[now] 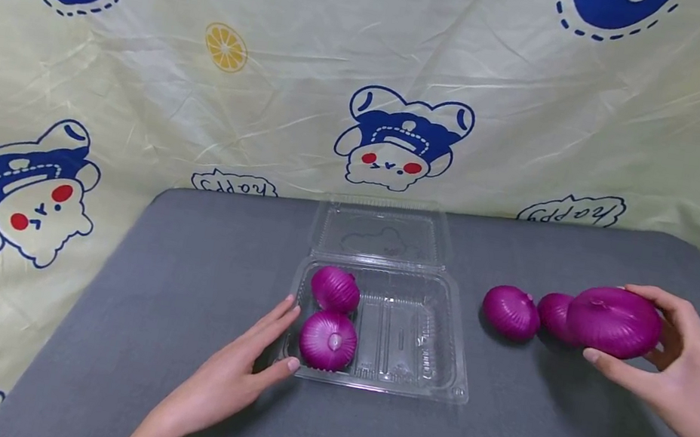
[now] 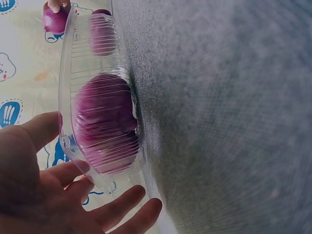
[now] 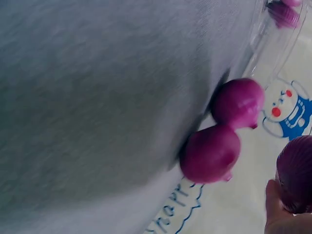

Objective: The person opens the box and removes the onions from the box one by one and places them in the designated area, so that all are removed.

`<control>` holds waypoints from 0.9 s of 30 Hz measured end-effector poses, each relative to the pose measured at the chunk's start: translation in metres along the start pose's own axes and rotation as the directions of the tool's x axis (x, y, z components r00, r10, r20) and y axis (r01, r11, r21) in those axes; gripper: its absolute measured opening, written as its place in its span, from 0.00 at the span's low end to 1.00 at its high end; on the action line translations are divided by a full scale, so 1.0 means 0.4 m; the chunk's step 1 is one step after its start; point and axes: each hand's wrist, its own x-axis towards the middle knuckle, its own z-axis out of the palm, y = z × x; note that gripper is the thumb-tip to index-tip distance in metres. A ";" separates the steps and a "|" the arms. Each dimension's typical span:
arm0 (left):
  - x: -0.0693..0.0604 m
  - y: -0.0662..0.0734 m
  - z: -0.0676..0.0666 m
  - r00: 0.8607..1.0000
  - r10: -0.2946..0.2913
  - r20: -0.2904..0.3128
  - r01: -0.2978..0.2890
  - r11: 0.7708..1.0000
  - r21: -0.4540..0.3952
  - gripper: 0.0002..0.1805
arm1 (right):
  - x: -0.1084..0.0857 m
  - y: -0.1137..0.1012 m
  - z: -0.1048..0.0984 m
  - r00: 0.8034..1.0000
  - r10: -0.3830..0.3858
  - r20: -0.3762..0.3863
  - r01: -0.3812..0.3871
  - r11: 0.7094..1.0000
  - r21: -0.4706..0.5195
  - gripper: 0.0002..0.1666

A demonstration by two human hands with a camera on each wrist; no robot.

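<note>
A clear plastic container (image 1: 392,387) stands on the grey table with its lid folded back. Two purple onions, one behind the other (image 1: 336,289) (image 1: 327,341), lie in its left part. My left hand (image 1: 229,375) touches the container's left rim, fingers spread, as the left wrist view (image 2: 73,190) also shows. My right hand (image 1: 697,373) holds a purple onion (image 1: 614,322) above the table, right of the container, thumb below and fingers behind it. In the right wrist view that onion (image 3: 295,175) is at the right edge.
Two more purple onions (image 1: 511,313) (image 1: 556,316) rest side by side on the grey table (image 1: 212,265), right of the container; the held one partly covers the second. A patterned cloth (image 1: 284,116) hangs behind the table and along its left side.
</note>
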 end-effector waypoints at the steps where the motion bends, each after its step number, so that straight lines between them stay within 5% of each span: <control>1: -0.001 -0.001 -0.001 1.000 -0.004 -0.002 0.004 1.000 0.000 0.38 | 0.003 0.006 -0.003 1.000 0.019 -0.007 -0.019 1.000 -0.006 0.52; 9: -0.002 -0.003 -0.005 1.000 0.001 -0.004 -0.001 1.000 0.014 0.39 | 0.017 0.061 -0.031 0.990 0.120 -0.067 -0.130 0.978 -0.166 0.55; 23: 0.000 0.000 -0.001 1.000 0.001 0.002 -0.001 1.000 0.004 0.39 | 0.023 0.177 -0.060 0.992 0.106 -0.063 -0.111 0.989 -0.095 0.48; 27: 0.001 0.002 0.000 1.000 -0.004 0.007 0.004 1.000 0.000 0.39 | 0.030 0.208 -0.068 0.990 0.138 -0.037 -0.142 0.976 -0.163 0.50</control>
